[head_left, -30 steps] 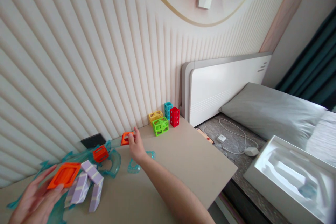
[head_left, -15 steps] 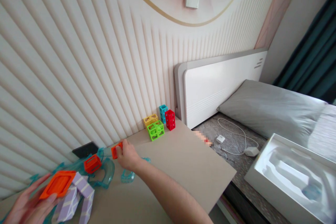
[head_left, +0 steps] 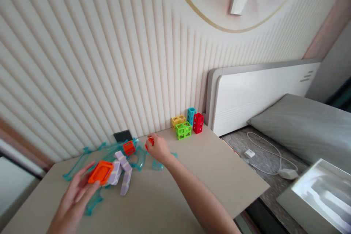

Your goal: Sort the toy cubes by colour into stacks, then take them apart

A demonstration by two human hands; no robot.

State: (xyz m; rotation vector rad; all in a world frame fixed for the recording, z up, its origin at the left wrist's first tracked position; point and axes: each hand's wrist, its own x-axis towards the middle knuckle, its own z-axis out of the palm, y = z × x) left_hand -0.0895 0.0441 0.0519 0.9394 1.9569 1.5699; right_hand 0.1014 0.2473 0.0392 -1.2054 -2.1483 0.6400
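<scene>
My left hand [head_left: 79, 193] grips an orange plastic frame piece [head_left: 101, 172] between thumb and fingers, above the left part of the table [head_left: 170, 197]. Just right of it lie jointed lilac-and-white blocks [head_left: 124, 172]. My right hand [head_left: 159, 148] is closed on a small orange-red piece [head_left: 149, 144], mostly covered by the fingers, near the wall side. Between the hands sits another orange block [head_left: 129, 147] among translucent teal track pieces [head_left: 140, 159]. One more teal piece [head_left: 157, 165] rests under my right wrist.
Green [head_left: 183, 131], yellow [head_left: 178, 120], blue [head_left: 191, 114] and red [head_left: 198, 123] openwork blocks stand at the far right corner. A dark flat device [head_left: 123, 136] leans on the ribbed wall. Beyond the table's right edge are a bed, a white cable [head_left: 274, 150] and an open white box [head_left: 315, 190].
The camera view has turned left, so everything appears shifted right. Both hands still hold their orange pieces; the right one is turned so that less of its piece shows.
</scene>
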